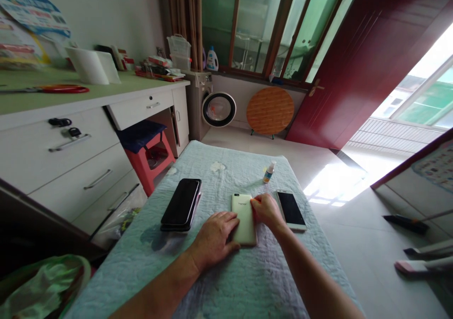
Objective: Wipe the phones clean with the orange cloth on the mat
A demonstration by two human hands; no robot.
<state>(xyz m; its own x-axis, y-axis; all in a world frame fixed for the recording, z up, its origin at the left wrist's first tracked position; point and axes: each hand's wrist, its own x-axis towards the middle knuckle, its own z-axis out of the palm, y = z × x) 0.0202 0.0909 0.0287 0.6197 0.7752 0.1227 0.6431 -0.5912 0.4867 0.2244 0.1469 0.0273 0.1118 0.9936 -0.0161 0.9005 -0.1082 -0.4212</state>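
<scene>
"One pale-gold rectangular phone [244,224] lay back up on the light-blue quilted cloth [240,286]. How was it held?"

"The left hand [215,236] rested unclenched, fingers against its left edge, perhaps steadying it; the right hand [267,210] had its fingertips pinched at the upper right edge."

"And the glossy black phone [181,203] at left, the white-framed phone [292,210] at right?"

"Both lay apart from it, probably to leave room."

"Any writing?"

"The gold back read 'honor'; the small white-capped bottle [269,173] bore a label too small to read."

Left hand [215,236] palm down, thumb apart; right hand [268,210] curled, seemingly pinching.
</scene>
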